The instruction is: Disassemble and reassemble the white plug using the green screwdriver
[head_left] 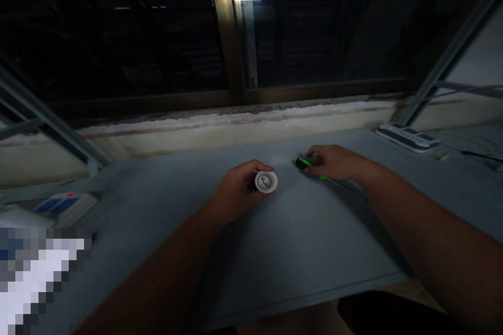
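Note:
My left hand [239,186] is closed around a small round white fitting [266,181] with a shiny metal centre, its face turned toward me, held just above the grey table [291,241]. My right hand [334,163] rests on the table a little to the right, fingers curled over a screwdriver [303,164] with a black and green handle. The screwdriver's handle end pokes out to the left of the fingers and its shaft runs back under my wrist. The two hands are about a hand's width apart.
A white power strip [406,136] lies at the table's far right, and another one [63,204] sits at the left edge. A dark window and a pale sill [236,125] run behind the table. Slanted metal struts [444,57] stand on both sides.

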`<state>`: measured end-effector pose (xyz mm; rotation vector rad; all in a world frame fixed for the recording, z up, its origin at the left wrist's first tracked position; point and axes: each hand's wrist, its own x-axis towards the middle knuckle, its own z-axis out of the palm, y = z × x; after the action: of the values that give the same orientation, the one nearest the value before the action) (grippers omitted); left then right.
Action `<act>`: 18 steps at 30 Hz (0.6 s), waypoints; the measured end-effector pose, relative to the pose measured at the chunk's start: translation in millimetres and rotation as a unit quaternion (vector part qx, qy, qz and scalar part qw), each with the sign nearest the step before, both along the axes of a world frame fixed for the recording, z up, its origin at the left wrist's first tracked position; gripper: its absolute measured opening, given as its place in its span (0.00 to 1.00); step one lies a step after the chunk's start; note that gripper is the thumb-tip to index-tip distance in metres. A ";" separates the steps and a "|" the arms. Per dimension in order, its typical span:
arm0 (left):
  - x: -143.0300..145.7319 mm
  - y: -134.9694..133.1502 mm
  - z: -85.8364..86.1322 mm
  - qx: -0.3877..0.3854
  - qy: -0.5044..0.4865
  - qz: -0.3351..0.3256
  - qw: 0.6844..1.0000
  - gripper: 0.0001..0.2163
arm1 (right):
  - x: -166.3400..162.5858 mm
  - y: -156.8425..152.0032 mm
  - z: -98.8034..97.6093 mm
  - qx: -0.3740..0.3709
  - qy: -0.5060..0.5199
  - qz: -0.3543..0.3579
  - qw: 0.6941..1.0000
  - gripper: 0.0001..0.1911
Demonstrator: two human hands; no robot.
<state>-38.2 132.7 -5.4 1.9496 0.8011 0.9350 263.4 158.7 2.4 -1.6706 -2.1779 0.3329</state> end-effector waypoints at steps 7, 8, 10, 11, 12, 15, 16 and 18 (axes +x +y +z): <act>-0.9 -1.4 -1.4 0.031 0.030 0.000 0.999 0.15 | 2.6 0.3 1.0 -0.022 0.055 0.006 0.998 0.10; -0.9 -1.4 -1.4 0.037 0.037 -0.001 0.999 0.15 | 3.0 0.2 3.4 -0.018 0.082 0.009 0.996 0.12; -0.6 -1.6 -1.3 0.046 0.045 -0.003 0.998 0.15 | 1.1 -1.9 9.3 -0.009 0.140 0.020 0.990 0.21; -0.3 -1.8 -1.2 0.050 0.048 -0.004 0.998 0.15 | -1.7 -4.2 12.4 -0.005 0.179 0.032 0.983 0.27; 0.0 -2.1 -1.1 0.054 0.052 -0.007 0.997 0.15 | -5.8 -7.5 15.6 -0.001 0.235 0.052 0.971 0.33; 0.5 -2.9 -1.2 0.068 0.065 -0.014 0.995 0.14 | -23.5 -21.6 23.5 0.023 0.457 0.130 0.880 0.41; 0.6 -3.1 -1.2 0.071 0.068 -0.017 0.995 0.14 | -29.9 -27.0 25.3 0.043 0.505 0.143 0.850 0.41; 0.5 -3.5 -1.0 0.076 0.075 -0.023 0.994 0.13 | -41.3 -37.2 27.5 0.088 0.533 0.150 0.828 0.42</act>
<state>-37.7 129.2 -6.4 2.1810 0.7852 0.8515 222.1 121.5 29.9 -0.6849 -1.4837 0.8667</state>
